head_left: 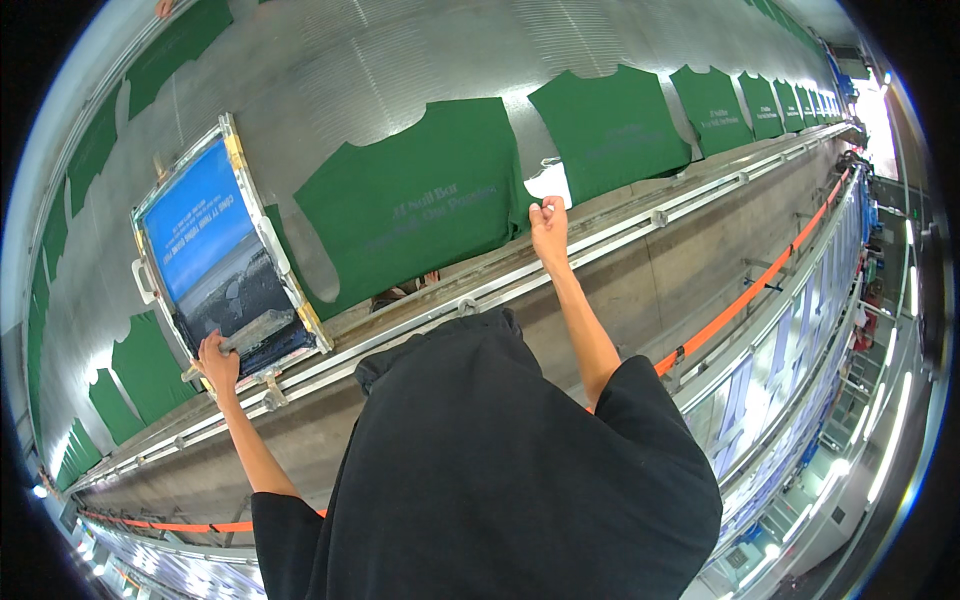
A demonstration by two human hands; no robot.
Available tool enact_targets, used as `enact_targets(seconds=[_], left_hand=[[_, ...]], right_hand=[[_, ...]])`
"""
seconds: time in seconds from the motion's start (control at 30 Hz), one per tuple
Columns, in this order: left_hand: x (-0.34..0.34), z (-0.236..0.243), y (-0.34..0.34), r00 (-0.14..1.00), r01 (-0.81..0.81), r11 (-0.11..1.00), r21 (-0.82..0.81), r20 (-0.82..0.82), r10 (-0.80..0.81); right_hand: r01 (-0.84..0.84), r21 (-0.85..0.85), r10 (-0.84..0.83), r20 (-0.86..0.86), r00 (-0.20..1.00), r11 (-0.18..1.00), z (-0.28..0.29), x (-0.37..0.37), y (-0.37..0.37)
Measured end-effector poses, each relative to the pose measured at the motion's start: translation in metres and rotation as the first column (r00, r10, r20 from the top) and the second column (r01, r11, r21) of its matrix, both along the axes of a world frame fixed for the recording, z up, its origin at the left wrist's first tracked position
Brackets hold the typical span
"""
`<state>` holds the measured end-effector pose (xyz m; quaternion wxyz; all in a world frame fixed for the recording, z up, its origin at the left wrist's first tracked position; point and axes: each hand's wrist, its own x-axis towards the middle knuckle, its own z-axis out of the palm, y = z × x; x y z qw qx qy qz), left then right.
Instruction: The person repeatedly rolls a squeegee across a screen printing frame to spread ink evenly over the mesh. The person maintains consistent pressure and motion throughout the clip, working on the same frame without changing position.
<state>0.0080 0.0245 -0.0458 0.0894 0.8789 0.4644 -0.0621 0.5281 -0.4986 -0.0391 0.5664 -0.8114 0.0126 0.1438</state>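
One squeegee (258, 330) at nine o'clock, inside a screen frame (239, 152), left hand (216, 362) at its near end, grip unclear. Toward one o'clock, a white piece (549, 184) pinched by the right hand (548, 235), between green shirt pieces (430, 160) flat on a grey surface (300, 60).

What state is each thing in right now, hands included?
Left hand: fingers curled on the squeegee's left end.
Squeegee: slanted across the screen's dark near part.
Framed screen: lying flat, blue far part, dark near part.
Right hand: fingers curled at the white piece's lower edge, grip unclear.
White piece: between two green panels.
Nearest green panel: spread out, faintly printed.
Orange strip: stretched lengthwise.
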Motion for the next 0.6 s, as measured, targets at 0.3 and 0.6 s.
enact_targets(seconds=[0.3,0.6], left_hand=[[-0.005,0.001,-0.001,1.000,-0.008,1.000,-0.001,0.001,0.008],[0.003,0.008,-0.004,1.000,-0.017,0.999,-0.028,-0.002,0.017]], right_hand=[[0.058,-0.322,0.041,0.292,0.955,0.945,0.029,0.022,0.004],[0.171,-0.528,-0.062,0.217,0.974,0.832,-0.022,0.036,-0.033]])
